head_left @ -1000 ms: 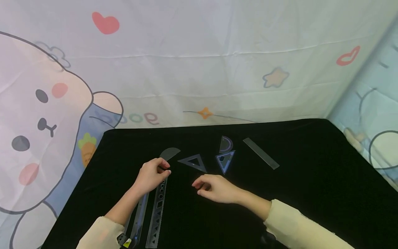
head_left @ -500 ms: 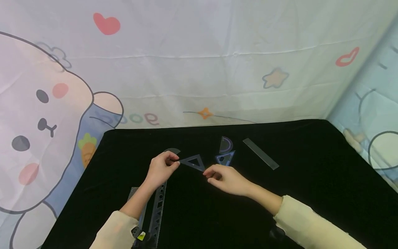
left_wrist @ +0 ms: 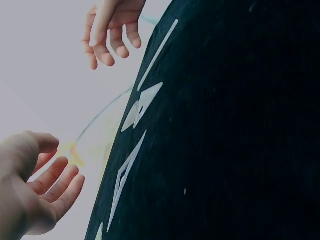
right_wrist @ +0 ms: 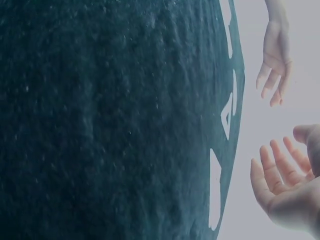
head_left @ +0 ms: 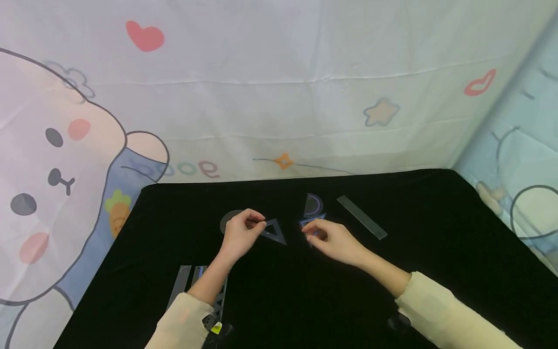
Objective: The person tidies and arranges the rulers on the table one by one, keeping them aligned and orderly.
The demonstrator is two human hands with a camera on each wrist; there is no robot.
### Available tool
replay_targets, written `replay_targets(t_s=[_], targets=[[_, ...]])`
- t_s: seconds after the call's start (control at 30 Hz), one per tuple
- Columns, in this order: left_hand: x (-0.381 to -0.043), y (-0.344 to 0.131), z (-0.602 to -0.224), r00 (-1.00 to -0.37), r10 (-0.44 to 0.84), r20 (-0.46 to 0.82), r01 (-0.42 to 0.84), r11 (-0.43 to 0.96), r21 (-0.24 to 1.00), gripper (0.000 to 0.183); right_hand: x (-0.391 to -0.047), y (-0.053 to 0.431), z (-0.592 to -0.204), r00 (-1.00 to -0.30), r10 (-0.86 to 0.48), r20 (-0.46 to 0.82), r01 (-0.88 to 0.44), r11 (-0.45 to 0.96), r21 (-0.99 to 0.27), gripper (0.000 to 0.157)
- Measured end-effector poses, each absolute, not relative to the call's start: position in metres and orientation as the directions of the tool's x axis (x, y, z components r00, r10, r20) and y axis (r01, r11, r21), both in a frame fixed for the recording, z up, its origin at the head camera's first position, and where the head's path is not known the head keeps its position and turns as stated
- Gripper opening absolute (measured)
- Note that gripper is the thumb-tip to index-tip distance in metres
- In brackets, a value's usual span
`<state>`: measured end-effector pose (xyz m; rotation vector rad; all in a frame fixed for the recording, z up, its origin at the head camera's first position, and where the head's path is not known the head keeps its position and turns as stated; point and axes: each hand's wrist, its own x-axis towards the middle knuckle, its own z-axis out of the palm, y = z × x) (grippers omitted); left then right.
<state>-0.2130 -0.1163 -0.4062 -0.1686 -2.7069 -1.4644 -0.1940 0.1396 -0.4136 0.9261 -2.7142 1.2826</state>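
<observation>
My left hand (head_left: 241, 235) hovers over the left part of a clear set square (head_left: 280, 233), fingers loosely bent and holding nothing. Behind that hand, a semicircular protractor (head_left: 225, 221) is partly hidden. My right hand (head_left: 333, 241) overlaps a smaller blue-edged set square (head_left: 321, 216) in the head view and covers most of it. Its fingers are relaxed, with nothing between them. In the left wrist view, air shows between my left hand (left_wrist: 42, 192) and the set square (left_wrist: 122, 180) on the cloth. The right wrist view shows my right hand (right_wrist: 290, 197) likewise raised.
A purple-marked protractor (head_left: 313, 206) lies just beyond the blue-edged set square. Farther right is a straight ruler (head_left: 362, 217), set diagonally. Several rulers (head_left: 178, 288) lie side by side under my left forearm. Black cloth (head_left: 436, 232) covers the table; a printed curtain (head_left: 279, 97) hangs behind it.
My left hand has moved right and away from me, from the long rulers to above the set square. My right hand has shifted right and forward, over the blue-edged set square.
</observation>
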Motion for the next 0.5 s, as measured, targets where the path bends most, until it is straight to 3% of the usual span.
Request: replay_targets(t_s=[0.5], targets=[[-0.215, -0.063, -0.414, -0.994, 0.061, 0.093, 0.11, 0.417, 0.902, 0.013, -0.211, 0.17, -0.403, -0.9, -0.365, 0.239, -0.422, 0.592, -0.687, 0.023]])
